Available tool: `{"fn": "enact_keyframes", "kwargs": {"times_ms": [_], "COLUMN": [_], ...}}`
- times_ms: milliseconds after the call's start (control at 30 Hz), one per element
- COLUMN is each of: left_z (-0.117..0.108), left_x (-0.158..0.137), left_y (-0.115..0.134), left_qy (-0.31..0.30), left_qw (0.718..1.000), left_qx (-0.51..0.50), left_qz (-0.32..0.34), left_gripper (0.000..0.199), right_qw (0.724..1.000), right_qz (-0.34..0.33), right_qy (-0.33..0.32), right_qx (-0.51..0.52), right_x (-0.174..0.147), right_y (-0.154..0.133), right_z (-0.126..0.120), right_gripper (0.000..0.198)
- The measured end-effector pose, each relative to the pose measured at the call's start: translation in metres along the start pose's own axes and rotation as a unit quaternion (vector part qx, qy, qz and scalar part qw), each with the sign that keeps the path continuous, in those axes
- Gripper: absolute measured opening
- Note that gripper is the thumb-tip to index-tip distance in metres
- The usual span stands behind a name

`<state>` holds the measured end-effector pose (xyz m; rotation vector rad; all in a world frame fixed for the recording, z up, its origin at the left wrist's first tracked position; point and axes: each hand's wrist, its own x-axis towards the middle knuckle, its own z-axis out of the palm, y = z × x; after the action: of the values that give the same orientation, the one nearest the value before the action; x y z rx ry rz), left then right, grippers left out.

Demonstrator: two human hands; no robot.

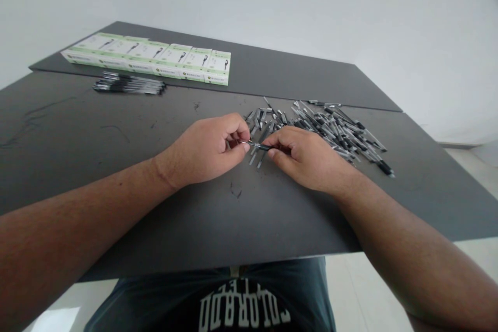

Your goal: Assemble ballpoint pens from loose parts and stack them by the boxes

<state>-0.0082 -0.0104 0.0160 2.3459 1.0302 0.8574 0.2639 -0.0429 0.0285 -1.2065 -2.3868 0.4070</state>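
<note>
Between my two hands, above the grey table, is a slim pen with a black grip and a clear, silvery section. My left hand pinches its left end between thumb and fingers. The dark right end is in the closed fingers of my right hand, which hides part of it. Just behind my right hand lies a loose heap of pen parts, clear barrels and black pieces mixed together. A few clear tubes poke out on the table below the held pen.
A neat bundle of pens lies at the left on the grey table. Behind it, a row of several white and green boxes stands on a second tabletop. A white wall rises beyond the tables.
</note>
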Motion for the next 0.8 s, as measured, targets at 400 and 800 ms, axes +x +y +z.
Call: {"fn": "enact_keyframes", "kwargs": {"times_ms": [400,800], "left_z": [0.0002,-0.0002], "left_x": [0.0009,0.0020], "left_y": [0.0011,0.0016], "left_qy": [-0.021,-0.032], "left_qw": [1.000,0.998], "left_qx": [0.017,0.039], "left_qz": [0.012,0.022], "left_gripper": [0.010,0.009], "right_qw": [1.000,0.999], "right_qz": [-0.011,-0.021], "right_qy": [-0.017,-0.041], "right_qx": [-0.001,0.001], "right_x": [0.0013,0.0023], "right_y": [-0.0013,0.0003], "right_z": [-0.0010,-0.0006], "right_gripper": [0.017,0.025]}}
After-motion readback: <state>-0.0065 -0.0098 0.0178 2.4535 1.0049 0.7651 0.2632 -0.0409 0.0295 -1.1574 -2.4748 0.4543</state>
